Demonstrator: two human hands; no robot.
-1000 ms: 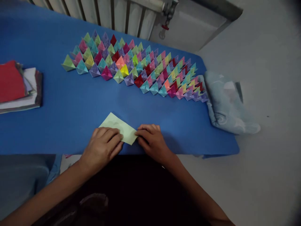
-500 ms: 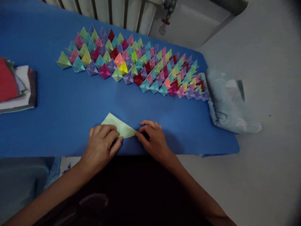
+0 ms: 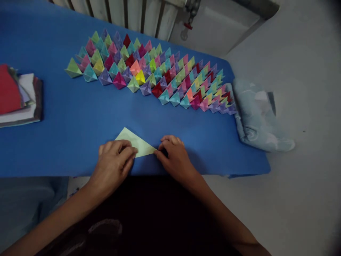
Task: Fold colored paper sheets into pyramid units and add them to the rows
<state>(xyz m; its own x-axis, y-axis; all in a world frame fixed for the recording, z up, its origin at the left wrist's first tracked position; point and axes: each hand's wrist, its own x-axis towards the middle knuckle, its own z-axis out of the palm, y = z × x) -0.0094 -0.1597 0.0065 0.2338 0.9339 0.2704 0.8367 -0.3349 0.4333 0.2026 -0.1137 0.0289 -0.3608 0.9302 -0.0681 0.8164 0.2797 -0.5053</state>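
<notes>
A pale green sheet of paper [image 3: 134, 141], folded into a pointed shape, lies on the blue table [image 3: 80, 117] near its front edge. My left hand [image 3: 114, 161] presses down on the paper's near left part, fingers curled over it. My right hand [image 3: 173, 154] pinches the paper's right tip with thumb and forefinger. Farther back, several small folded paper pieces [image 3: 149, 71] in many colours stand in tight rows across the table.
A stack of coloured paper sheets [image 3: 18, 96], red on top, sits at the left edge. A light blue folded cloth [image 3: 255, 117] hangs off the table's right end. A radiator [image 3: 128, 14] runs behind the table; grey floor lies to the right.
The paper's near flap has been folded in, so it now shows as a narrower pointed triangle. Both hands shifted slightly along it and stay pressed on it.
</notes>
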